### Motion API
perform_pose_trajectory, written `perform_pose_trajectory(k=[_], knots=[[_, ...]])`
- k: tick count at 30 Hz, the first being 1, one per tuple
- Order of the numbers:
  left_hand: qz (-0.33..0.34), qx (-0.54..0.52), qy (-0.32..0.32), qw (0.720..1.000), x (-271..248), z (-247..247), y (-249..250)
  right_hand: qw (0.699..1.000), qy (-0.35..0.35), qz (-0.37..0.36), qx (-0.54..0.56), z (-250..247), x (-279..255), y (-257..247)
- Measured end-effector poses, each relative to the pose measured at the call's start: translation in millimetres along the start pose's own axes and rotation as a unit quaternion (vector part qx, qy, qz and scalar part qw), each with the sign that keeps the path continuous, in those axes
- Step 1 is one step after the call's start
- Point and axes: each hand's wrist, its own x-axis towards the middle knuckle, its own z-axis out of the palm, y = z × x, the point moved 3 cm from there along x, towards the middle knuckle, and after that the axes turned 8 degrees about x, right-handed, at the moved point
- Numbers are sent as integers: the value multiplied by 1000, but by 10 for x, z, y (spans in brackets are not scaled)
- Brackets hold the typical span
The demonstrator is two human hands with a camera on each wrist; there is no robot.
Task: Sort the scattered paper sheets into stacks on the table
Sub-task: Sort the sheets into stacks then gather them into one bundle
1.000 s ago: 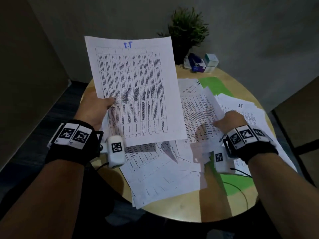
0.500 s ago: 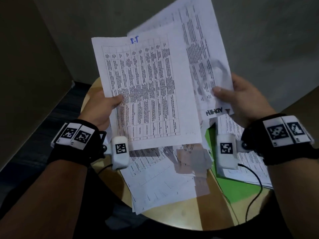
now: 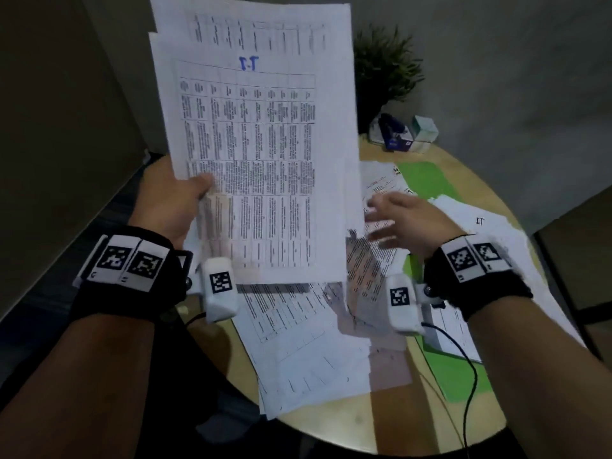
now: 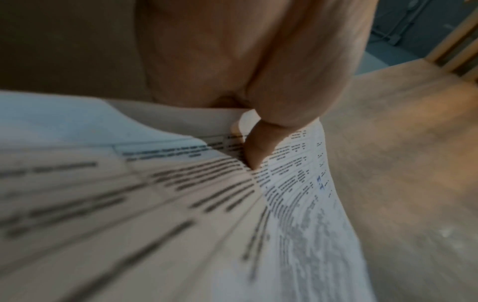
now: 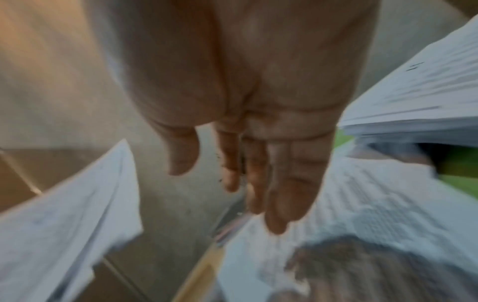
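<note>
1. Round and pale wood, the desk (image 3: pixel 381 422) stands before grey walls, with a green mat (image 3: pixel 463 379) showing under the papers.
2. My left hand (image 3: pixel 172 207) has its grip closed on the held sheets (image 3: pixel 265 154); the thumb (image 4: pixel 256 151) presses on the printed face near the left edge while the other fingers sit behind, out of sight.
3. Those held sheets stand nearly upright above the desk, at least two of them, the rear one poking out over the top of the front one; the front sheet carries a printed table and a blue handwritten "T-1" at its head.
4. My right hand (image 3: pixel 407 220) holds nothing, its grip wide with fingers (image 5: pixel 282 183) stretched out straight, palm down, hovering just right of the held sheets and above the loose papers; it is blurred.
5. Scattered sheets (image 3: pixel 308 342) lie overlapping across the middle of the desk, some reaching over its near edge.
6. A thicker stack (image 3: pixel 490 233) lies on the right side of the desk, partly on the green mat, marked "T1" on top.
7. At the far edge of the desk stand a potted plant (image 3: pixel 384 71), a dark blue object (image 3: pixel 394 134) and a small pale box (image 3: pixel 424 127), close together.
</note>
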Motion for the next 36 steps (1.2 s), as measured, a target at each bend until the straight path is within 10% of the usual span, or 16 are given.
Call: perform_pose_trajectory(k=[10,20,30,36], knots=[[41,7,58,997,10,-159,84,871,186,183,-416,-20,298,787],[24,-24,37,999,38,-127,48,935,278,66,-211,-193,183,598],[0,-35,0,999,17,9,55,900,350,-123,-230,-782,-38,-125],[-16,-43,-40,998,-36,106,98,915,306,-260,-45,-798,-170,-382]])
